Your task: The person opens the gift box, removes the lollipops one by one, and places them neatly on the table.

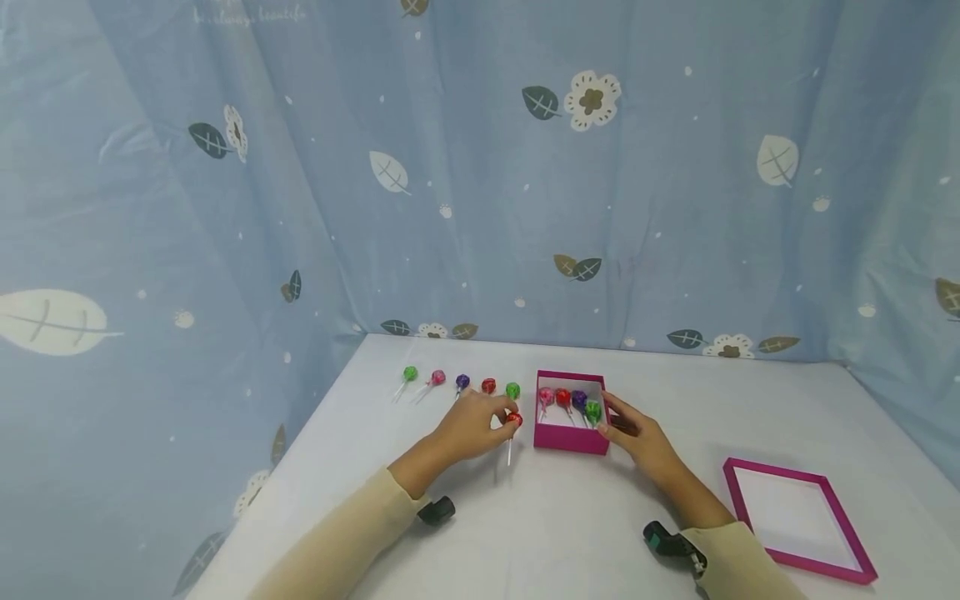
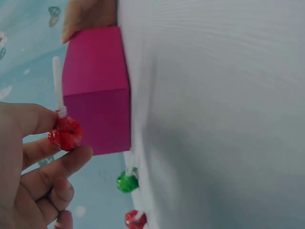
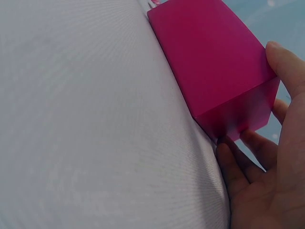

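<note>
At nine o'clock from the magenta box (image 1: 572, 440): red lollipop (image 1: 514, 419), head pinched by left hand (image 1: 468, 427), presumably the surest hold on something light, hard, slick. Right hand (image 1: 643, 440) grips box at three o'clock.

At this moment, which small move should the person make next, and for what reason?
Probably the left hand should carry its round red-wrapped lollipop rightward, above the open magenta rectangular box. The lollipop is pinched just outside the box, four wrapped lollipops already lie inside, and the right hand holds the box's right side.
</note>
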### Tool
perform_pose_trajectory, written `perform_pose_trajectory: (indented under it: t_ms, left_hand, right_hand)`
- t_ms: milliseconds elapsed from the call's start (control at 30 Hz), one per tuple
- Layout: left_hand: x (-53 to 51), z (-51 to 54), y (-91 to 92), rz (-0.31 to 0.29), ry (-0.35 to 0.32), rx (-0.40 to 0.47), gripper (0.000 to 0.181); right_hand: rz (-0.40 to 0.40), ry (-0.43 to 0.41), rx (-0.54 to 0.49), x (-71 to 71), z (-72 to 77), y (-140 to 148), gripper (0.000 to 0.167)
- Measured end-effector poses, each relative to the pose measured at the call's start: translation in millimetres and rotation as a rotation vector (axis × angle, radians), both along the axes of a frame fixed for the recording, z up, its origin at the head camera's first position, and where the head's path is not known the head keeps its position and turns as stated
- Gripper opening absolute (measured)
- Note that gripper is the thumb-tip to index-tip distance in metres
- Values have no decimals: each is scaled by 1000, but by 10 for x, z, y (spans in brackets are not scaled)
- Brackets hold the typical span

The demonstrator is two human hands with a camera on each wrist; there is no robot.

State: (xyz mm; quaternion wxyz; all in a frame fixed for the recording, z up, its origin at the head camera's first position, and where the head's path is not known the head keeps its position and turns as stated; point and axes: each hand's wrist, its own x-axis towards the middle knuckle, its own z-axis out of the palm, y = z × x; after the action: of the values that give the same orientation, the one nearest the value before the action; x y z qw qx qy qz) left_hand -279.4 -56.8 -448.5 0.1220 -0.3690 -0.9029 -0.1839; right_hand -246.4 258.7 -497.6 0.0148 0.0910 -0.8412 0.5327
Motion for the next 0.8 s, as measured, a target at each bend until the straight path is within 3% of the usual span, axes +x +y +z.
perform_pose_trajectory:
  t_ms: [167,533,633,800]
  left_hand:
    - [30,-34,-65,-5,-6,-78,15]
    - [100,-34,-119,8,-165,-177,19]
    - [90,-47,-114,14,-172,-183,20]
    - [69,-85,-97,3,-154,-197,19]
  right_hand:
    - [-9,-15,5,-8,10,-9,64]
    - [-5,-31,-29,8,6,-12,67]
    - [-8,-29,-23,5,9,-11,66]
    - [-2,-24,-15,119,198,-87,63]
